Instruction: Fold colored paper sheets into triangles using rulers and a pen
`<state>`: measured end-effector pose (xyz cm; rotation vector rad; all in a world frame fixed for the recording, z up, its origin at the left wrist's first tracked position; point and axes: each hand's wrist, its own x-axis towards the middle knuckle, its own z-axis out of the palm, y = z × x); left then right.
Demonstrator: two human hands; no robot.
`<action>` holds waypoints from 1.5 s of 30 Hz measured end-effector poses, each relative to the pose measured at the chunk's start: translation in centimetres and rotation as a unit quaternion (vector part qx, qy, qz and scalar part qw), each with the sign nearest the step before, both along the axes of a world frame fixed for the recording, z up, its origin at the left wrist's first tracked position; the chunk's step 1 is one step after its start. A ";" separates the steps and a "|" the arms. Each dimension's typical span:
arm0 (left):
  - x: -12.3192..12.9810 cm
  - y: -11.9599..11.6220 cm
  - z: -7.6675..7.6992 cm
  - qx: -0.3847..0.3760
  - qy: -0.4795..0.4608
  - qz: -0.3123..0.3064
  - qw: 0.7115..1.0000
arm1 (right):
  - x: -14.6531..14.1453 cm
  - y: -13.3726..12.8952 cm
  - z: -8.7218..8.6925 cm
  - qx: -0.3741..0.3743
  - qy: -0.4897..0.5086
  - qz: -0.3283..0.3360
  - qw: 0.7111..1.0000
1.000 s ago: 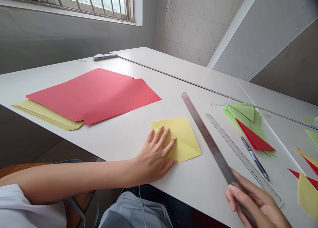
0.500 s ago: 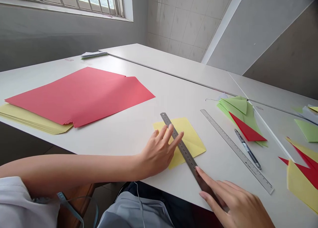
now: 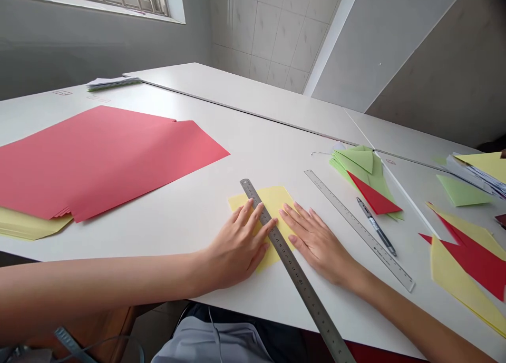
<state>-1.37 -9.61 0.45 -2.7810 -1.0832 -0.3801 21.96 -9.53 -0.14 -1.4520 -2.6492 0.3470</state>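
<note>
A long metal ruler (image 3: 294, 271) lies diagonally across a small yellow paper (image 3: 277, 197), its near end reaching past the table's front edge. My left hand (image 3: 237, 247) rests with spread fingers on the ruler's upper part and the yellow paper. On the ruler's right side, my right hand (image 3: 318, 242) lies flat with its fingertips on the same paper, beside the ruler. A clear plastic ruler (image 3: 359, 228) and a pen (image 3: 376, 226) lie to the right of my right hand.
Large red sheets (image 3: 118, 157) cover yellow sheets (image 3: 31, 224) at the left. Green papers (image 3: 361, 168) with a red triangle (image 3: 373, 193) lie at right, near folded red and yellow papers (image 3: 462, 284). A paper stack (image 3: 113, 84) sits at the far left.
My right hand has let go of the ruler's near end and moved up and left onto the yellow paper. My left hand still presses the ruler. The view has shifted to the right.
</note>
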 end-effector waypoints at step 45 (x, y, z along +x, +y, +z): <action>2.5 1.4 0.5 0.125 0.065 0.014 0.990 | 0.9 4.2 0.7 0.014 -0.020 -0.083 0.996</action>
